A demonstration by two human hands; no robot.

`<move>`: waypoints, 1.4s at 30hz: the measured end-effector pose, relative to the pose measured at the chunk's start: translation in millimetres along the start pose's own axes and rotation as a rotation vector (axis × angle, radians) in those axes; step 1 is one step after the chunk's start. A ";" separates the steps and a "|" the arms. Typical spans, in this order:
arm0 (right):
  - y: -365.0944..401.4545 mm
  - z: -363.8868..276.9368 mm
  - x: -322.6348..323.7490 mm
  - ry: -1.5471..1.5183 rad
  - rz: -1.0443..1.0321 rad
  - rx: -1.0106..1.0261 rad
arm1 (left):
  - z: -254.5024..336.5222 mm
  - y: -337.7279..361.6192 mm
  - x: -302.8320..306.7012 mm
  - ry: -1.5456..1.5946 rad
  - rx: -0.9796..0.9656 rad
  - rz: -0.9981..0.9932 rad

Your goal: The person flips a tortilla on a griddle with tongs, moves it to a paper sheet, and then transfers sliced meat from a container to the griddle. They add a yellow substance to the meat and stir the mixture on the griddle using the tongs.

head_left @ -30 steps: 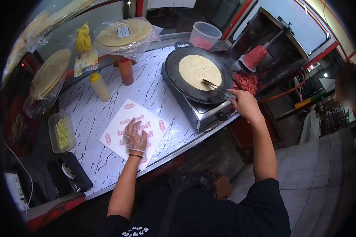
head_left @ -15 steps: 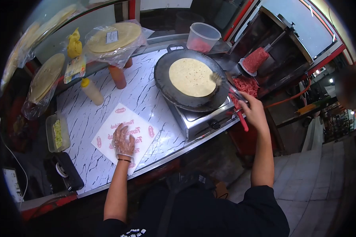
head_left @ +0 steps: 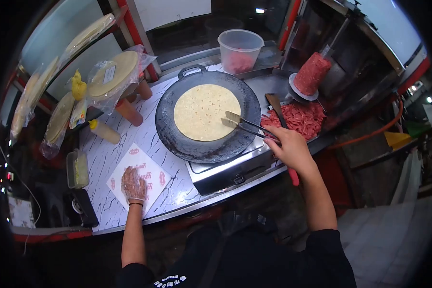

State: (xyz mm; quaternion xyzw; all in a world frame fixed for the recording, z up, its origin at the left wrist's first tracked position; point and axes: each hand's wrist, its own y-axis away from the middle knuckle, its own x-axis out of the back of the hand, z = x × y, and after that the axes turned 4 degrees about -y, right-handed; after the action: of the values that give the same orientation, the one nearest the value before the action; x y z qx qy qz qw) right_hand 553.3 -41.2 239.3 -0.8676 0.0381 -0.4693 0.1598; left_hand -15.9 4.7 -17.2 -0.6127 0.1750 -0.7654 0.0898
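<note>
My left hand (head_left: 134,185), in a clear plastic glove, lies with fingers extended on a white printed paper wrapper (head_left: 153,174) set diagonally on the marbled counter. Metal tongs (head_left: 248,126) are gripped in my bare right hand (head_left: 291,148). Their tips overlap the right side of a round flatbread (head_left: 201,109) with small brown specks. It rests flat on a black griddle pan (head_left: 174,143) over a silver stove (head_left: 216,178). Close to my right hand are a red-handled spatula (head_left: 276,106) and a heap of shredded reddish meat (head_left: 305,119).
Behind the meat stands a meat cone (head_left: 313,72) on a vertical spit. A clear tub (head_left: 240,48) sits behind the pan. Sauce bottles (head_left: 104,131), bagged flatbreads (head_left: 113,77) and a plastic container (head_left: 78,170) line the left. The counter's front edge (head_left: 177,213) runs before me.
The tong tips have moved from the flatbread's right edge further inward over it. My gloved left hand stays on the wrapper. The camera view has shifted and turned.
</note>
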 end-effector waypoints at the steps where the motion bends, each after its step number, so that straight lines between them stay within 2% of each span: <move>1: -1.8 7.5 0.4 0.057 -0.012 0.026 | -0.5 -0.9 -0.7 -0.043 0.006 -0.015; 4: -8.2 11.7 0.8 0.106 0.009 0.088 | 3.3 -3.2 2.9 -0.111 0.052 -0.067; 7: -9.8 22.4 -6.8 0.115 -0.092 0.126 | 14.1 -4.0 9.6 -0.129 0.137 -0.093; 14: -12.2 19.4 -0.3 0.165 -0.138 0.134 | 16.2 -7.0 11.9 -0.141 0.141 -0.077; 19: -13.6 11.6 4.7 0.078 -0.069 0.138 | 19.1 -8.2 14.0 -0.129 0.136 -0.050; 22: -17.9 22.1 -4.1 -0.151 0.059 0.137 | 23.4 -8.2 18.0 -0.143 0.119 -0.076; 24: -21.3 32.2 -3.5 0.043 0.006 0.050 | 23.8 -6.8 19.5 -0.091 0.133 -0.073; 26: -25.9 25.6 -10.0 0.180 0.105 -0.014 | 23.9 -5.5 17.7 -0.073 0.160 -0.075; 28: -32.9 0.0 -24.9 0.112 0.204 0.018 | 21.6 -6.1 18.4 -0.055 0.131 -0.070; 30: -29.4 -23.6 -46.6 0.006 0.104 0.056 | 21.4 -3.2 17.0 -0.038 0.145 -0.066; 31: -24.7 -38.8 -49.5 0.113 -0.033 0.058 | 20.5 -3.4 15.6 -0.017 0.128 -0.037; 34: -22.7 -63.8 -19.2 0.082 -0.090 -0.047 | 18.1 -3.5 14.9 0.054 0.140 -0.025; 36: -19.8 -38.7 -7.8 -0.071 0.059 -0.001 | 15.2 -2.6 11.8 0.090 0.117 -0.014; 38: -20.6 -47.4 10.6 0.191 -0.045 -0.235 | 16.0 -2.2 14.0 0.152 0.117 0.032; 39: -17.9 -17.7 -3.9 0.197 0.055 -0.179 | 14.5 -2.1 11.8 0.179 0.098 0.049; 40: -22.4 -42.9 -11.7 0.310 0.122 -0.245 | 14.5 -1.7 11.9 0.200 0.072 0.036; 42: -26.3 -67.0 -42.6 0.210 0.202 -0.276 | 15.2 -2.9 18.0 0.219 0.104 0.033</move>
State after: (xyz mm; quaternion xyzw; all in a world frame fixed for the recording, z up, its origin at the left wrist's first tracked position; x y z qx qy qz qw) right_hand 472.0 -23.2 247.5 -0.8192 0.2052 -0.5294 0.0809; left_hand -5.1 -1.4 3.1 -0.5172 0.1541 -0.8341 0.1144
